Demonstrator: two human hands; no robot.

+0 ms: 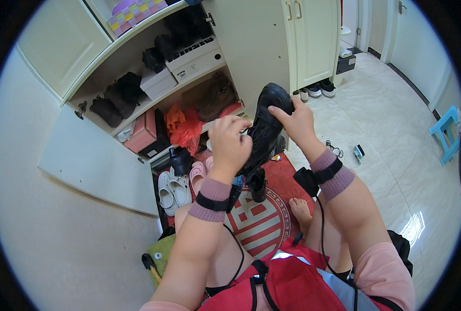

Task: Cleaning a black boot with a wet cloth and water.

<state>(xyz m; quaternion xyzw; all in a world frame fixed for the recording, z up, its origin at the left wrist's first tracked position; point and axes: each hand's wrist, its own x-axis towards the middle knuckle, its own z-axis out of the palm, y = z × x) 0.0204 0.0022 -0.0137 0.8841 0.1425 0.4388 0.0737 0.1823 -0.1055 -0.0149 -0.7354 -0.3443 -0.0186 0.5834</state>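
A black lace-up shoe (pixel 264 130) is held up before me, its rounded toe pointing away. My right hand (pixel 299 121) grips it near the toe, with the thumb pressed on the upper. My left hand (pixel 229 144) is at the left side of the shoe by the laces, its fingers curled and blurred. Something small and pale shows at those fingertips, too unclear to name. Below, another black shoe (pixel 257 186) stands on a red mat (pixel 250 233) with a pale round pattern.
An open cabinet (pixel 156 105) holds shoes, a white shoebox (pixel 197 60) and a red plastic bag (pixel 187 126). Its lower door (pixel 98 163) swings out at left. White clogs (pixel 175 190) sit beside pink clogs (pixel 197 175). A brush (pixel 358 153) and black laces (pixel 334 149) lie on the tiles.
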